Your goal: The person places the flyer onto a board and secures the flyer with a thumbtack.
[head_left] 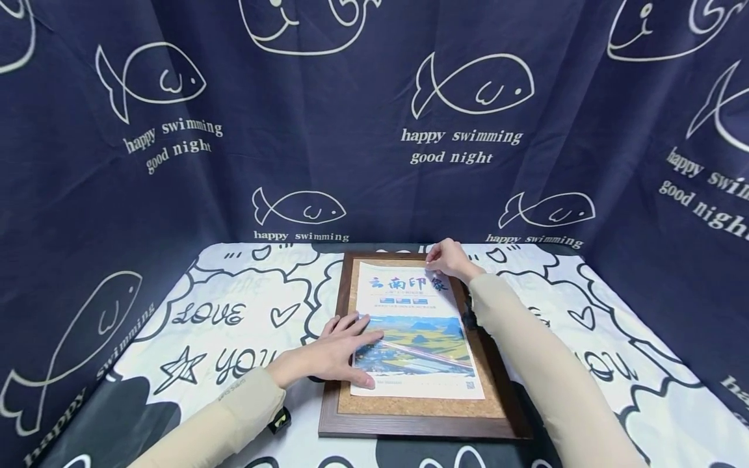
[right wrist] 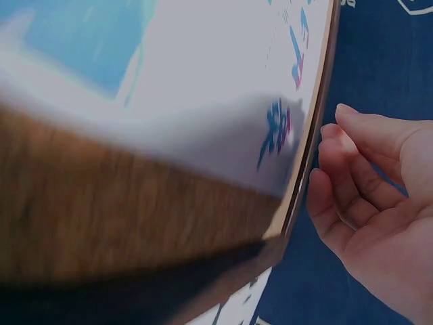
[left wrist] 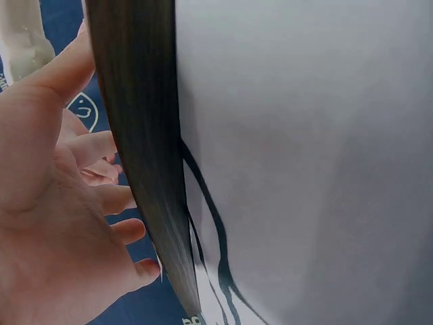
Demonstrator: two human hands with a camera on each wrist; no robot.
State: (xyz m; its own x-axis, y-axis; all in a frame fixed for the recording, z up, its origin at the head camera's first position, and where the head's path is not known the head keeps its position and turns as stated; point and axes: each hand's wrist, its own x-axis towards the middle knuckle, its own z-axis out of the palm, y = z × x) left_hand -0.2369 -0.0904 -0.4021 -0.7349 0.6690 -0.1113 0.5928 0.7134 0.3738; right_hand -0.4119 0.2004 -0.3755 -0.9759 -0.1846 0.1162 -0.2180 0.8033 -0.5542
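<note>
A printed poster (head_left: 409, 304) with blue lettering and a landscape picture lies on a cork board (head_left: 421, 407) in a brown wooden frame (head_left: 421, 426). With fingers spread, my left hand (head_left: 335, 351) presses on the poster's left side. My right hand (head_left: 453, 260) is at the poster's top right corner, thumb and fingertips drawn together around a small pale thing (head_left: 430, 263), too small to identify. In the right wrist view that hand (right wrist: 372, 183) has curled fingers beside the frame's edge. The left wrist view shows the palm of my left hand (left wrist: 61, 203) beyond the dark frame side.
A white cloth (head_left: 234, 351) with black drawings and lettering covers the table under the board. Dark blue curtains (head_left: 374, 143) with white fish drawings hang behind and on both sides. A dark wrist strap (head_left: 281, 419) shows below my left sleeve.
</note>
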